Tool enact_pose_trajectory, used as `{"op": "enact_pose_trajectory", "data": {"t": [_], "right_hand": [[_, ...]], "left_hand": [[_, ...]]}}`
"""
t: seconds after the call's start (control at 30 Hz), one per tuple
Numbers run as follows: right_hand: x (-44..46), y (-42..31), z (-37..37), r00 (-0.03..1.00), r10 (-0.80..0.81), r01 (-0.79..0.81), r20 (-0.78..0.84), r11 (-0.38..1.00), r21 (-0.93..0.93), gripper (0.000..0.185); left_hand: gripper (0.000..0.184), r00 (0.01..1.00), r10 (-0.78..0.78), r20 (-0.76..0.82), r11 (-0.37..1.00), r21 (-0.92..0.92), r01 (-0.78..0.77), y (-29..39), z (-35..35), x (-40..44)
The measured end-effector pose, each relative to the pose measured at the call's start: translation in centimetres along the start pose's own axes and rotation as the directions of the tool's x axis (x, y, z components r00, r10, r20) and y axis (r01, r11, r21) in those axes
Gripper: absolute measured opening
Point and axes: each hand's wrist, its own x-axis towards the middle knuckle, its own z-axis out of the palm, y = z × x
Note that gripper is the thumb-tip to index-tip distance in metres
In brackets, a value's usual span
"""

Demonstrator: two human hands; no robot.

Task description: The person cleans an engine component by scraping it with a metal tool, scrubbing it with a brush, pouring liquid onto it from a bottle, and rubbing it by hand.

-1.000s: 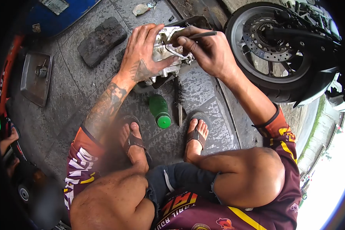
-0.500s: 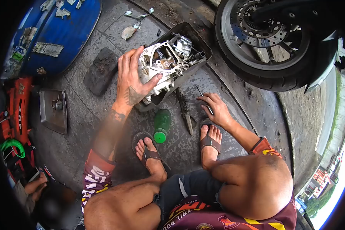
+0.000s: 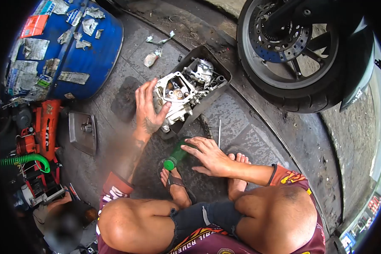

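My left hand [image 3: 150, 108] is braced against the near left side of a pale metal engine casing [image 3: 173, 95], thumb on one face and fingers along the edge. The casing tilts in a dark rectangular tray [image 3: 218, 86], with a carburetor-like metal part [image 3: 201, 70] beside it. Over the floor, my right hand [image 3: 209, 156] has its fingers stretched toward a green bottle [image 3: 178, 154], partly covering it from above. Whether it touches the bottle is unclear. Just past this hand lies a thin metal rod [image 3: 219, 132], its lower end hidden.
A motorcycle wheel [image 3: 285, 84] with a brake disc is at upper right. At upper left stands a blue drum [image 3: 91, 55]. A small metal tray [image 3: 81, 142] holds a part. Red equipment [image 3: 48, 131] with a green coiled hose is on the left, near another person [image 3: 65, 222].
My right hand has let go of the thin tool and moved left over the green bottle, which now leans differently. My left hand stays on the casing. The view has shifted.
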Motion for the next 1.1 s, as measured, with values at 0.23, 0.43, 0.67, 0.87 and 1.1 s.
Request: {"op": "enact_pose_trajectory", "data": {"t": [0.23, 0.43, 0.67, 0.87, 1.1], "right_hand": [[3.0, 1.0, 5.9, 0.991, 0.004, 0.000, -0.132, 1.000, 0.024, 0.081], [1.6, -0.5, -0.2, 0.967, 0.059, 0.045, -0.248, 0.917, 0.397, 0.077], [-1.4, -2.1, -9.0, 0.867, 0.470, -0.494, 0.163, 0.777, 0.391, 0.077], [-3.7, -0.2, -11.5, 0.901, 0.426, -0.079, -0.079, 0.341, 0.937, 0.073], [1.6, -1.0, -11.4, 0.762, 0.243, 0.224, -0.600, 0.771, 0.596, 0.098]], "left_hand": [[0.074, 0.999, -0.002, 0.053, 1.000, -0.002, 0.002, -0.3, 0.0, -0.1], [0.068, 0.997, -0.047, -0.053, 0.996, -0.078, 0.043, 3.5, -3.3, -0.8], [0.046, 0.725, -0.258, 0.639, 0.688, -0.406, 0.602, 12.3, -4.5, 0.1], [0.033, 0.565, -0.318, 0.761, -0.057, -0.610, 0.790, 11.3, 0.3, 0.6], [0.039, 0.546, -0.253, 0.799, -0.309, -0.601, 0.737, 12.3, 1.7, 3.0]]}}
